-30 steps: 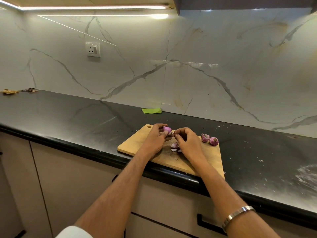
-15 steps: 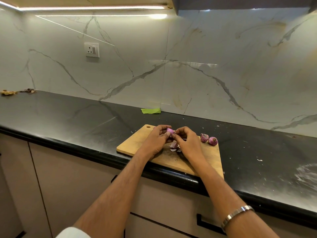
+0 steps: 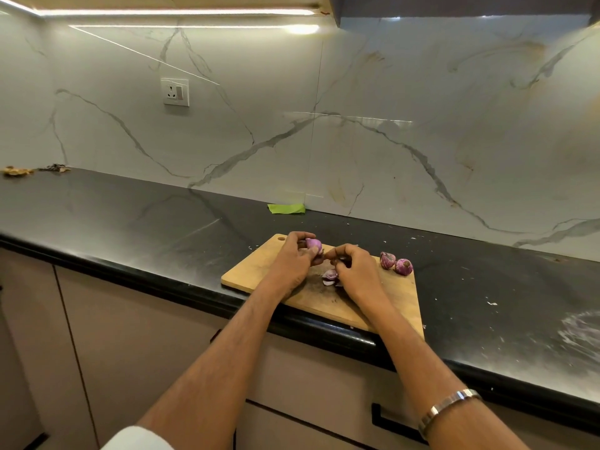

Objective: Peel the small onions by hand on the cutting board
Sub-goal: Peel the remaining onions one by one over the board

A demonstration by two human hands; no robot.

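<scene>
Both hands meet above the cutting board (image 3: 259,271), left hand (image 3: 292,259) gripping an onion (image 3: 313,245), right hand (image 3: 354,271) pinching its peel.

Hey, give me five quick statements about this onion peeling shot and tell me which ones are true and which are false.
1. The left hand holds a small onion. True.
2. Two more onions lie at the far right corner of the cutting board. True.
3. The cutting board sits on a white countertop. False: the countertop is black.
4. The right hand is holding a knife. False: no knife shows; its fingers are curled close to the onion, seemingly pinching skin.
5. Loose peel pieces lie on the board between the hands. True.
</scene>
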